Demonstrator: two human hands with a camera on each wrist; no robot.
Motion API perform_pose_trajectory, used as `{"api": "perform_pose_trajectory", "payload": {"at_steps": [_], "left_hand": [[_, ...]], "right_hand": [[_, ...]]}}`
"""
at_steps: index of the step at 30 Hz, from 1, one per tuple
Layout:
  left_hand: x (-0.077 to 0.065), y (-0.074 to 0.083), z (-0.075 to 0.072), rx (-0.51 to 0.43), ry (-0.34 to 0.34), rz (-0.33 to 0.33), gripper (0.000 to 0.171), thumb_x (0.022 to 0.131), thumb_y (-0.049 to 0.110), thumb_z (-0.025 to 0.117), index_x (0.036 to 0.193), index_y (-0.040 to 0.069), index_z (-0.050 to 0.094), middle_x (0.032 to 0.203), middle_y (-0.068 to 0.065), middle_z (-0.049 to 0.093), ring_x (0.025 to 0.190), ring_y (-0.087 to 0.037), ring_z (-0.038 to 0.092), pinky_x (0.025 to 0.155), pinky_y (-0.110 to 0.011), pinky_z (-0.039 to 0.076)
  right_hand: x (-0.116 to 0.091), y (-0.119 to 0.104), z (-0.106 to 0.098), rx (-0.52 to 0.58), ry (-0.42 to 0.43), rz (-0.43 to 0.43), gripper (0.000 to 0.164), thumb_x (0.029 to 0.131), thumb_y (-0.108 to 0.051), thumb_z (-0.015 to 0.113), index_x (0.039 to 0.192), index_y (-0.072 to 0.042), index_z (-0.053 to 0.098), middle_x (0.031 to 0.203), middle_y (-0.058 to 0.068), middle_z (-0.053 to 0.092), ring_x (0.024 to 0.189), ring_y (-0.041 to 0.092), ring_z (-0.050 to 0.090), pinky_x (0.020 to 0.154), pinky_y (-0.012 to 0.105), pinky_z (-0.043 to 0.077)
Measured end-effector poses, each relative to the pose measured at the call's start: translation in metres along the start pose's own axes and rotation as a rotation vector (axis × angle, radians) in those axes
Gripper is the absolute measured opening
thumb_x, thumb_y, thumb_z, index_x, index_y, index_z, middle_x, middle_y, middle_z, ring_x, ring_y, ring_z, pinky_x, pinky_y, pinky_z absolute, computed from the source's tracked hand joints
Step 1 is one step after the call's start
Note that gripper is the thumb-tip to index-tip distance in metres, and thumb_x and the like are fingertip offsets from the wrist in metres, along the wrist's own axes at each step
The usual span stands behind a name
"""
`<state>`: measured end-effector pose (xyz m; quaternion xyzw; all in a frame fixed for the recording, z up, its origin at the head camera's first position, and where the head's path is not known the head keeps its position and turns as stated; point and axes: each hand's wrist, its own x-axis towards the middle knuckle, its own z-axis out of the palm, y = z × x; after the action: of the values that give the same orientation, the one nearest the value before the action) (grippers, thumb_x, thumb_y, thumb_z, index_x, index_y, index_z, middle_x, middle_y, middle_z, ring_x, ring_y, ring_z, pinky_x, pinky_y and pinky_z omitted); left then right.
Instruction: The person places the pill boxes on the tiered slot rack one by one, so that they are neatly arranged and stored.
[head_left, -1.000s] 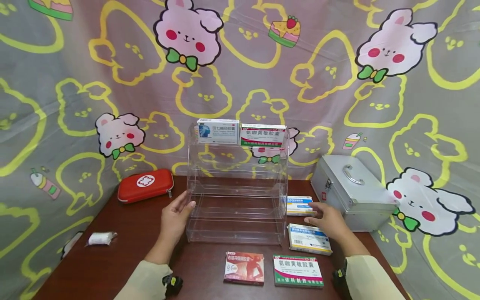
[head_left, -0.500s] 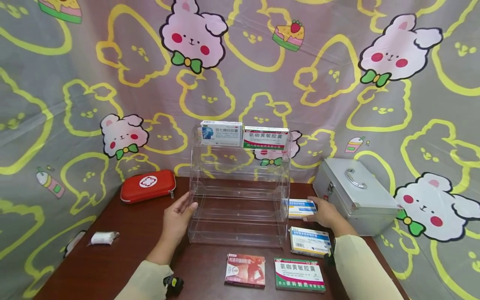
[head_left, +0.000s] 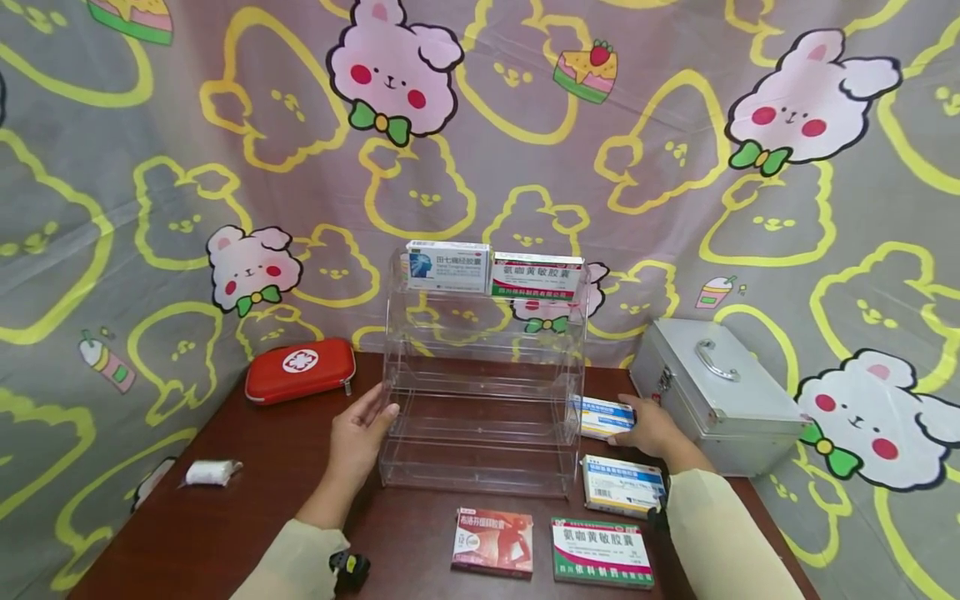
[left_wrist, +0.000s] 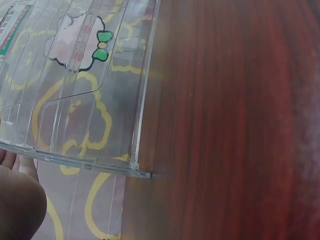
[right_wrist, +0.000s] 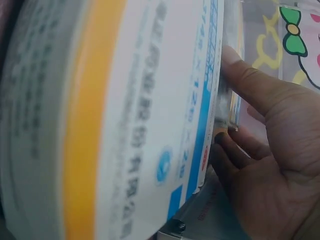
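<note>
A clear tiered display rack (head_left: 480,429) stands upright in the middle of the table. My left hand (head_left: 358,437) holds its left side edge, thumb toward the front. In the left wrist view, part of that hand (left_wrist: 20,197) shows below the rack's edge. Just right of the rack, my right hand (head_left: 651,427) grips the right end of a blue-and-white medicine box (head_left: 602,418) between thumb and fingers; the box's left end is behind the rack's side. The right wrist view is largely filled by another, blurred medicine box (right_wrist: 135,120) close to the camera.
On the rack's top tier sit two medicine boxes, one white-blue (head_left: 447,267) and one green-red (head_left: 536,277). Nearer lie a blue-white box (head_left: 624,485), a red box (head_left: 492,542) and a green-white box (head_left: 602,552). A silver case (head_left: 720,396), red pouch (head_left: 300,371) and white roll (head_left: 210,472) flank them.
My right hand has moved from beside the far blue-and-white medicine box onto its right end and now grips it. My left hand stays on the rack. The head view has shifted slightly.
</note>
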<state>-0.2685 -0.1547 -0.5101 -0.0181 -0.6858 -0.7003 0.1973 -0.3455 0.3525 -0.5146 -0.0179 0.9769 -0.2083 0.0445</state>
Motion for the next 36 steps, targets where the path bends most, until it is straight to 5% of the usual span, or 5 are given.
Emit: {"api": "perform_pose_trajectory", "payload": {"at_steps": [8, 20, 28, 31, 36], "left_hand": [[0.0, 0.002, 0.001, -0.008, 0.0, -0.016, 0.052, 0.1, 0.001, 0.077, 0.149, -0.004, 0.063, 0.15, -0.024, 0.063, 0.141, -0.025, 0.059, 0.1, -0.009, 0.053], [-0.001, 0.003, 0.001, -0.009, 0.003, -0.026, 0.053, 0.1, 0.001, 0.077, 0.15, -0.003, 0.062, 0.152, -0.022, 0.062, 0.13, 0.0, 0.063, 0.1, -0.008, 0.053], [-0.001, 0.0, 0.001, -0.022, 0.002, -0.015, 0.053, 0.1, 0.001, 0.077, 0.151, -0.004, 0.062, 0.152, -0.021, 0.063, 0.124, 0.009, 0.063, 0.102, -0.009, 0.052], [0.0, 0.0, 0.001, -0.027, 0.002, -0.007, 0.053, 0.1, 0.001, 0.076, 0.15, -0.004, 0.062, 0.151, -0.021, 0.063, 0.126, 0.007, 0.063, 0.102, -0.009, 0.052], [0.0, 0.0, 0.001, -0.016, -0.002, -0.011, 0.053, 0.101, 0.002, 0.076, 0.151, -0.004, 0.061, 0.152, -0.021, 0.063, 0.129, 0.003, 0.062, 0.103, -0.009, 0.052]], "right_hand": [[-0.005, -0.006, 0.002, -0.013, 0.064, 0.027, 0.102, 0.078, -0.026, 0.101, 0.158, 0.009, 0.047, 0.147, 0.041, 0.042, 0.134, 0.056, 0.053, 0.117, 0.069, 0.046], [-0.029, -0.023, -0.008, 0.1, 0.276, 0.013, 0.032, 0.1, -0.016, 0.079, 0.129, -0.003, 0.074, 0.12, 0.023, 0.076, 0.112, 0.042, 0.07, 0.095, 0.062, 0.056], [-0.058, -0.047, -0.028, 0.244, 0.433, 0.077, 0.031, 0.108, -0.02, 0.07, 0.135, -0.005, 0.072, 0.126, 0.024, 0.074, 0.115, 0.043, 0.072, 0.091, 0.056, 0.059], [-0.073, -0.06, -0.045, 0.311, 0.494, 0.103, 0.032, 0.109, -0.023, 0.069, 0.136, -0.007, 0.071, 0.126, 0.023, 0.075, 0.109, 0.037, 0.074, 0.086, 0.043, 0.061], [-0.094, -0.076, -0.079, 0.507, 0.679, 0.067, 0.03, 0.106, -0.016, 0.073, 0.133, -0.003, 0.074, 0.119, 0.022, 0.077, 0.089, 0.0, 0.068, 0.07, 0.009, 0.053]]}}
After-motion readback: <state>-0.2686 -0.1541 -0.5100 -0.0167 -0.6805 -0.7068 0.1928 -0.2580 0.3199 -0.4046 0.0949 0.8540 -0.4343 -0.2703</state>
